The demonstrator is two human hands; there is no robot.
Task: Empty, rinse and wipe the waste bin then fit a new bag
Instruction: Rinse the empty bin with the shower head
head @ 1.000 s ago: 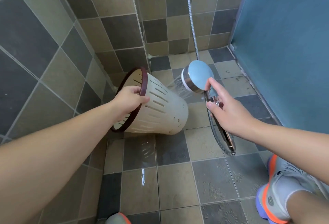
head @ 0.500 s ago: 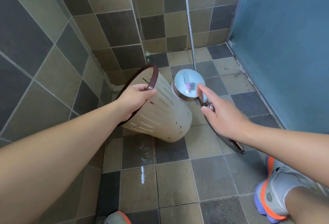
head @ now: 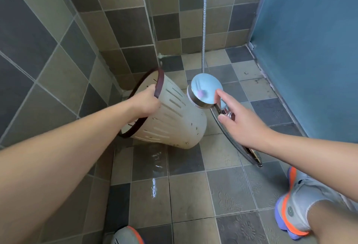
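Note:
A cream slotted waste bin [head: 174, 121] with a dark red rim hangs tilted above the wet floor, its mouth turned to the left wall. My left hand [head: 144, 103] grips the rim. My right hand [head: 242, 122] holds the chrome handle of a shower head [head: 205, 92]. Its index finger stretches up along the back of the round head. The head points at the bin's side, close to it.
A metal hose [head: 203, 21] hangs down from above behind the shower head, and another length [head: 232, 143] loops below my right hand. Tiled walls close in at left and back, a blue panel [head: 310, 50] at right. My shoes [head: 296, 210] stand on the wet tiles.
The bin has tilted a little more upright and shifted right. The shower head has come closer to the bin's side. The spray seen a second ago is no longer visible.

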